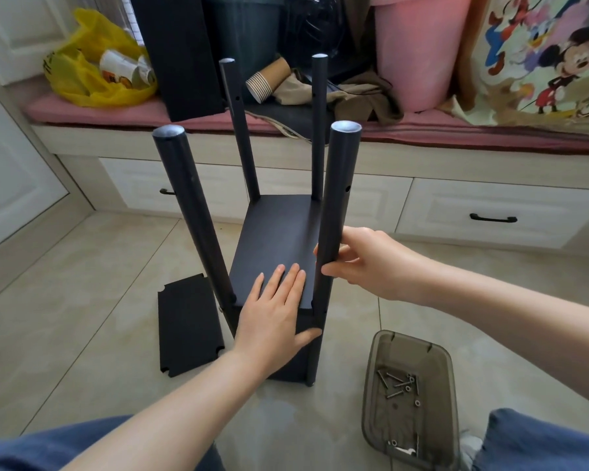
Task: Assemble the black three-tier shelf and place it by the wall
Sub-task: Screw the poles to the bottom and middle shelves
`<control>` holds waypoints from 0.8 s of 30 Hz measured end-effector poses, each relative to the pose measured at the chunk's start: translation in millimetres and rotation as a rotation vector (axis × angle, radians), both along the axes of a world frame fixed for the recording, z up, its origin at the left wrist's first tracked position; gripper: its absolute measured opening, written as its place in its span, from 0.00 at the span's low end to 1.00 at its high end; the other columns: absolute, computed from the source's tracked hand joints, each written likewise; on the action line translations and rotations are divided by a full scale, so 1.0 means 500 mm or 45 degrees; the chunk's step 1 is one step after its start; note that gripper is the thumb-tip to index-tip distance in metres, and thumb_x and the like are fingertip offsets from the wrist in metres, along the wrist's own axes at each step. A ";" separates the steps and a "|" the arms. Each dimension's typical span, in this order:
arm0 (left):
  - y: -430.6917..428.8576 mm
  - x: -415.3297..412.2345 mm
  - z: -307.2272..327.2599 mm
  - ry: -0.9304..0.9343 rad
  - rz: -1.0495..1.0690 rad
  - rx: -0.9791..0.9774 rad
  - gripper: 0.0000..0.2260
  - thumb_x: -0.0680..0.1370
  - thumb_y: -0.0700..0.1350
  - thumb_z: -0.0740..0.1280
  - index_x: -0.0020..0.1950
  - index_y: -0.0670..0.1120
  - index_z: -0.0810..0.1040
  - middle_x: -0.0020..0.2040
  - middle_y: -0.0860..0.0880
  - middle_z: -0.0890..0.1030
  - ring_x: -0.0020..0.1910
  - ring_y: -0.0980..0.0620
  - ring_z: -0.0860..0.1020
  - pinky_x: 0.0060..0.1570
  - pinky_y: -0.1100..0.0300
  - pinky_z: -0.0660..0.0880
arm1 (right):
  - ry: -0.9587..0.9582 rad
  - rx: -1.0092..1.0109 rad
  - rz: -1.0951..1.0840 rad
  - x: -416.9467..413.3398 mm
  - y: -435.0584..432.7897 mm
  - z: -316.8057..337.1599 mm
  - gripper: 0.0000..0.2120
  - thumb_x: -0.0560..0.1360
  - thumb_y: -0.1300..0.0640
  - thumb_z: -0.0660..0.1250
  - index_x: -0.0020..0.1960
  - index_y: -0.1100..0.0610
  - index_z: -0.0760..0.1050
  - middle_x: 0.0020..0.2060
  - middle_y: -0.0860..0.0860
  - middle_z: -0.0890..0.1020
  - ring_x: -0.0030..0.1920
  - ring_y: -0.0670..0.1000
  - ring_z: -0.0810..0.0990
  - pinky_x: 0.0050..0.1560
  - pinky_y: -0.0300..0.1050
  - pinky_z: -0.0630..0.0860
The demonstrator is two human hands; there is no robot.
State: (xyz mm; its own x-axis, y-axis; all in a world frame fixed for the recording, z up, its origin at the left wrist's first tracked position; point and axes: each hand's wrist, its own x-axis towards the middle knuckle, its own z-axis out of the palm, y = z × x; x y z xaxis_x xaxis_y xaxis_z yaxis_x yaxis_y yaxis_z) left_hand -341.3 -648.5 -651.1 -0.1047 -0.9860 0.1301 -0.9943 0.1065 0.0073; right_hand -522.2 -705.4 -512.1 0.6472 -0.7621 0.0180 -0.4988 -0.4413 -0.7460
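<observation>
While the left hand presses flat, fingers straight, on the matte black board, the right hand has its fingers wrapped round the near-right round pole — the shelf stands on the glossy tiled floor. A spare notched board lies beside it. A smoky plastic tray holds screws — the tier underneath is mostly hidden.

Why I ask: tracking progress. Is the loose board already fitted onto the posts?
No, the loose board lies flat on the floor beside the frame.
</observation>
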 end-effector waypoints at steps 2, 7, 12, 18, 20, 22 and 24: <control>0.006 -0.023 0.000 0.096 0.080 -0.055 0.43 0.76 0.74 0.49 0.83 0.49 0.50 0.83 0.52 0.50 0.82 0.50 0.45 0.78 0.49 0.39 | -0.037 0.011 -0.001 -0.001 0.005 -0.003 0.17 0.79 0.58 0.68 0.46 0.36 0.69 0.44 0.34 0.79 0.48 0.36 0.80 0.40 0.25 0.75; 0.018 -0.057 -0.012 0.223 0.147 -0.337 0.36 0.75 0.67 0.67 0.75 0.44 0.73 0.75 0.48 0.73 0.76 0.45 0.69 0.74 0.43 0.64 | -0.152 0.082 -0.052 -0.007 0.008 -0.018 0.10 0.78 0.57 0.69 0.51 0.42 0.76 0.47 0.40 0.84 0.53 0.41 0.83 0.49 0.34 0.79; 0.014 -0.055 -0.027 0.209 0.156 -0.399 0.32 0.78 0.64 0.66 0.74 0.44 0.74 0.74 0.48 0.74 0.75 0.45 0.70 0.73 0.44 0.64 | -0.070 0.195 -0.173 -0.050 -0.016 -0.053 0.06 0.76 0.50 0.71 0.52 0.48 0.81 0.46 0.45 0.86 0.48 0.43 0.84 0.49 0.41 0.83; 0.015 -0.055 -0.034 0.187 0.141 -0.452 0.32 0.78 0.65 0.58 0.73 0.44 0.75 0.73 0.47 0.75 0.75 0.44 0.70 0.72 0.45 0.63 | 0.318 0.544 -0.395 -0.154 -0.042 -0.221 0.08 0.79 0.54 0.68 0.55 0.56 0.80 0.46 0.51 0.86 0.49 0.49 0.85 0.51 0.45 0.81; 0.015 -0.056 -0.035 0.176 0.145 -0.475 0.32 0.79 0.64 0.58 0.73 0.43 0.75 0.73 0.47 0.75 0.75 0.44 0.70 0.72 0.44 0.64 | 0.361 0.651 -0.471 -0.176 -0.031 -0.290 0.04 0.80 0.55 0.67 0.51 0.56 0.79 0.42 0.51 0.85 0.45 0.50 0.84 0.44 0.43 0.80; 0.016 -0.058 -0.035 0.163 0.147 -0.484 0.31 0.79 0.64 0.59 0.72 0.43 0.76 0.72 0.46 0.76 0.74 0.43 0.71 0.72 0.44 0.64 | 0.446 0.701 -0.515 -0.187 -0.015 -0.351 0.06 0.79 0.56 0.68 0.44 0.55 0.79 0.36 0.51 0.83 0.37 0.51 0.81 0.37 0.41 0.77; 0.016 -0.058 -0.035 0.158 0.147 -0.487 0.31 0.79 0.63 0.59 0.72 0.42 0.76 0.72 0.46 0.76 0.74 0.43 0.71 0.72 0.43 0.65 | 0.520 0.752 -0.585 -0.190 -0.001 -0.410 0.09 0.79 0.54 0.68 0.44 0.59 0.80 0.39 0.57 0.85 0.38 0.54 0.81 0.41 0.46 0.78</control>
